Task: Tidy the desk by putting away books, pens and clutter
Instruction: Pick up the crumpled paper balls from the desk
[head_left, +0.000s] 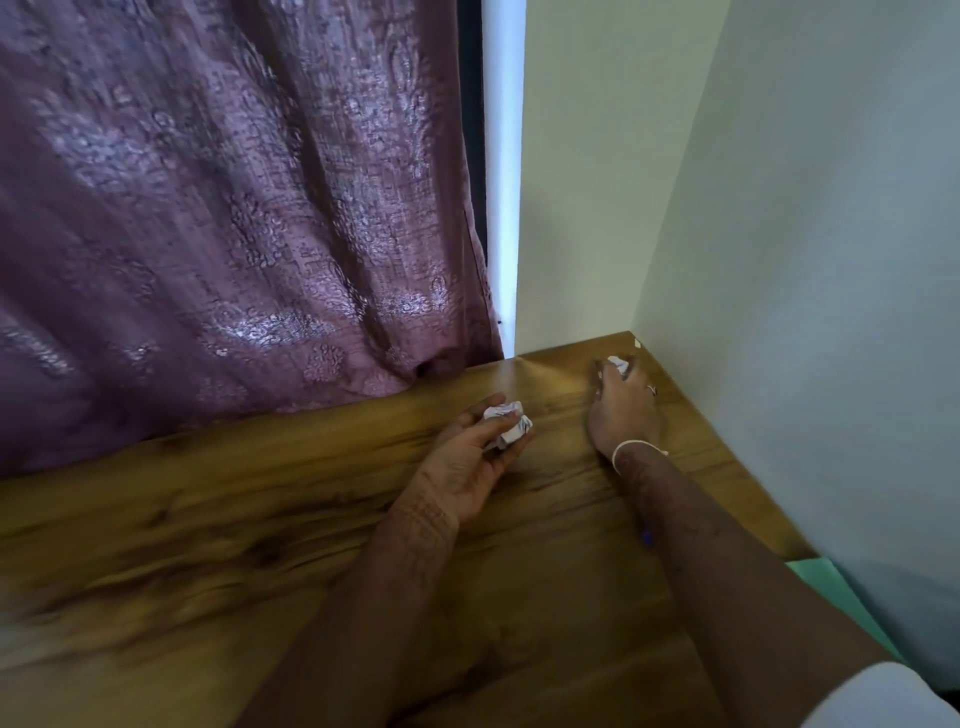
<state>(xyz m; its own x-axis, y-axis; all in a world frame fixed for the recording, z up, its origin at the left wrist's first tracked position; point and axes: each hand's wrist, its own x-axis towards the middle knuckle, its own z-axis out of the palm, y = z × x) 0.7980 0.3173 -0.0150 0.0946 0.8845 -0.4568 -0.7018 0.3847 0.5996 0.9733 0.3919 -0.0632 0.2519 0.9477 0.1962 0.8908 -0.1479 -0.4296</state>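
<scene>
My left hand rests palm up on the wooden desk, its fingers curled around a crumpled ball of white paper. My right hand reaches into the desk's far right corner, its fingers closed over a second crumpled paper ball, which shows only partly above the knuckles. A white band circles my right wrist.
A purple patterned curtain hangs along the desk's back edge. White walls close off the corner at the right. A tiny white scrap lies in the very corner. A blue pen tip peeks from under my right forearm. Something green lies at the desk's right edge.
</scene>
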